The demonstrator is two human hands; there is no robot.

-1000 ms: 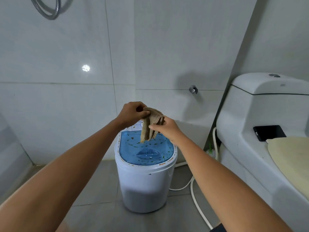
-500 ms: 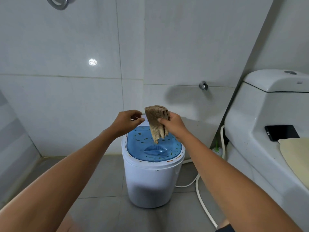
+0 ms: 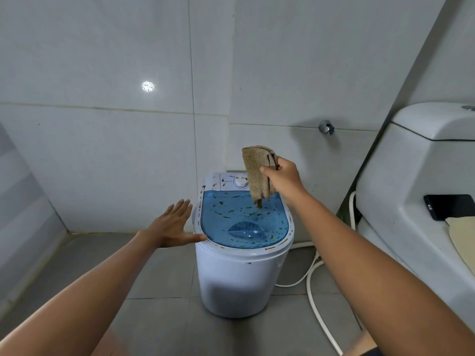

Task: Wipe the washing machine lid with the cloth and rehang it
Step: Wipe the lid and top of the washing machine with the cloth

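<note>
A small white washing machine (image 3: 239, 278) stands on the grey floor, its translucent blue lid (image 3: 241, 217) speckled with small dark and orange bits. My right hand (image 3: 284, 177) holds a folded tan cloth (image 3: 258, 173) in the air above the lid's back right part; the cloth hangs down and its lower tip is just over the lid. My left hand (image 3: 173, 224) is flat with fingers spread at the machine's left side, its thumb touching the lid's white rim. A white dial (image 3: 241, 183) sits on the panel behind the lid.
A white toilet (image 3: 424, 191) stands at the right with a black phone (image 3: 448, 206) on its ledge and a cream seat cover (image 3: 462, 240). White hoses (image 3: 312, 283) run on the floor right of the machine. A chrome wall outlet (image 3: 326, 127) sits on the tiled wall.
My left hand let go of the cloth, dropped to the left and opened flat beside the machine. My right hand keeps the cloth, now more to the right over the lid.
</note>
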